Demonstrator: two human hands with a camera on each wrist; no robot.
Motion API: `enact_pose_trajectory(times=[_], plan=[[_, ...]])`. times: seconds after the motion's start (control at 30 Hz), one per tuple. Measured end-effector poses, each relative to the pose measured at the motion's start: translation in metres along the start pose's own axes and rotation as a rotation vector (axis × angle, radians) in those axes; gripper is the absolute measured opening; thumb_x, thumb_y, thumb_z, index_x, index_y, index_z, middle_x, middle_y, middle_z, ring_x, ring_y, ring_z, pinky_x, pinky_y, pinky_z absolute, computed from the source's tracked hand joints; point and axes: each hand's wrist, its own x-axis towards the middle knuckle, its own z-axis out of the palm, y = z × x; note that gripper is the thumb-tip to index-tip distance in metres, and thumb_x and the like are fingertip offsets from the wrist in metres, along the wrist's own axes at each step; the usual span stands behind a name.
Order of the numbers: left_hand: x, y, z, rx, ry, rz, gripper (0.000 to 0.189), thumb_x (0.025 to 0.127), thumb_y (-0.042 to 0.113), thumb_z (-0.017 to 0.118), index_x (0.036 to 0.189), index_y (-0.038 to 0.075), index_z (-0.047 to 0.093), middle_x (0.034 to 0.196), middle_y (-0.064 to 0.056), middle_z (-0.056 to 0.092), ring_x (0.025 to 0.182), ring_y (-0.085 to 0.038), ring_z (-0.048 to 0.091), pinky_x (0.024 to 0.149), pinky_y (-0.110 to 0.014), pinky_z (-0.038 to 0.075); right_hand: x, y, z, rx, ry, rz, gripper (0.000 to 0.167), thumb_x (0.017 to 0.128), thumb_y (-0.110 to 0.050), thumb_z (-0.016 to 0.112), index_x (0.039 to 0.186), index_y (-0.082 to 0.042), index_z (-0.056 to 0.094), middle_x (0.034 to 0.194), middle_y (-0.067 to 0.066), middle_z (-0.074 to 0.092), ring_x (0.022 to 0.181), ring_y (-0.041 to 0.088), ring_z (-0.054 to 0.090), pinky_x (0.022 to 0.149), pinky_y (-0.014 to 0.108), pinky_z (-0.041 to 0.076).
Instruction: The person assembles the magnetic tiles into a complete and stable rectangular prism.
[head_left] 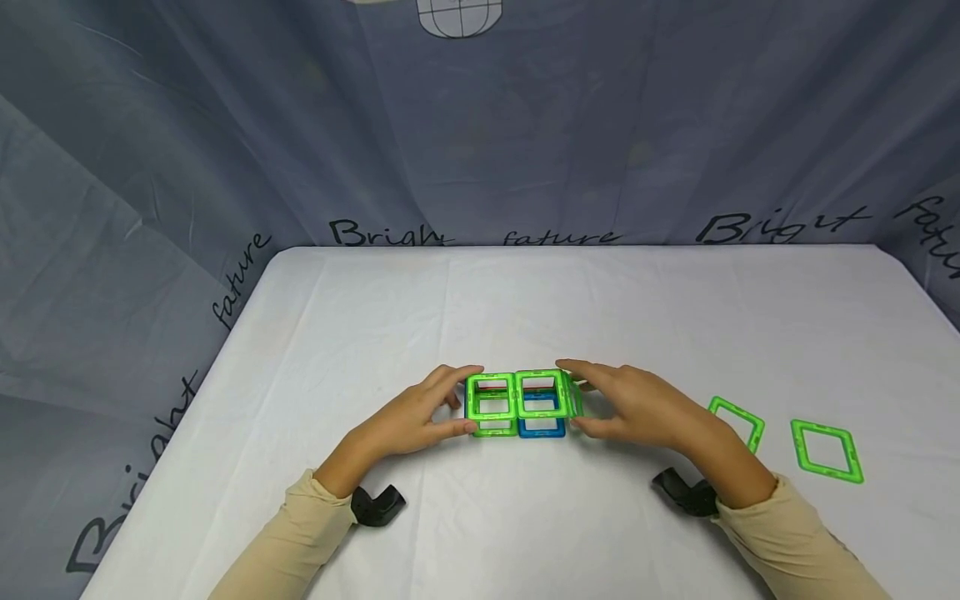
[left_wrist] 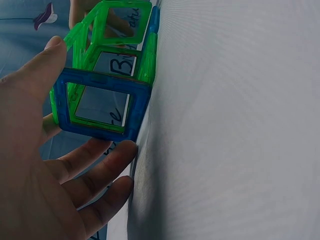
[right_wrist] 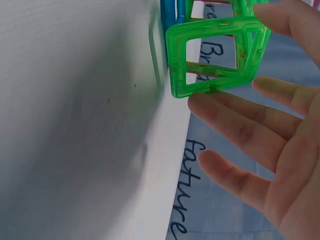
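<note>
A small box-like structure of magnetic tiles (head_left: 516,393) stands on the white table between both hands. Two green square frames form its top side by side; blue, green and some red show lower down. My left hand (head_left: 420,417) grips its left end, thumb on the near side and forefinger on the far side. That end is a blue square tile (left_wrist: 100,78), with the thumb at its upper corner and fingertips along its side. At the other end, my right hand (head_left: 637,404) holds a green square tile (right_wrist: 215,25) between thumb and fingers; in the head view this tile slants outward.
Two loose green square tiles lie on the table to the right: one (head_left: 738,411) partly behind the right forearm, another (head_left: 832,475) farther right. Black wrist devices sit at the left cuff (head_left: 378,506) and right cuff (head_left: 686,492). A grey curtain (head_left: 525,125) borders the table.
</note>
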Motion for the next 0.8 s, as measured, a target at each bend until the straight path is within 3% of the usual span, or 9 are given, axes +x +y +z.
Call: enact_pose_trajectory(times=[0.23,0.47,0.8], plan=[[0.000,-0.001,0.000,0.008,0.002,0.002,0.069,0.085,0.048,0.058,0.142,0.025,0.027,0.109,0.005,0.046,0.092,-0.007,0.053,0.074,-0.027,0.042,-0.001,-0.001,0.001,0.067,-0.028,-0.011,0.070,0.081,-0.032,0.067,0.139,-0.013,0.032,0.121,0.006,0.060,0.102,0.021,0.062,0.083,0.041,0.048],[0.000,0.000,0.000,0.009,-0.002,0.007,0.069,0.084,0.048,0.058,0.142,0.026,0.027,0.110,0.005,0.046,0.092,-0.006,0.053,0.075,-0.027,0.042,-0.003,-0.001,-0.001,0.062,-0.018,-0.010,0.071,0.082,-0.032,0.066,0.140,-0.014,0.030,0.121,0.006,0.060,0.102,0.019,0.062,0.082,0.040,0.048],[-0.001,0.001,0.001,0.005,0.002,-0.015,0.069,0.084,0.050,0.057,0.142,0.028,0.026,0.108,0.004,0.047,0.092,-0.007,0.053,0.074,-0.028,0.042,-0.020,0.011,-0.018,0.016,-0.006,0.121,0.062,0.083,-0.032,0.065,0.137,-0.017,0.039,0.125,0.007,0.057,0.108,0.024,0.058,0.087,0.047,0.044]])
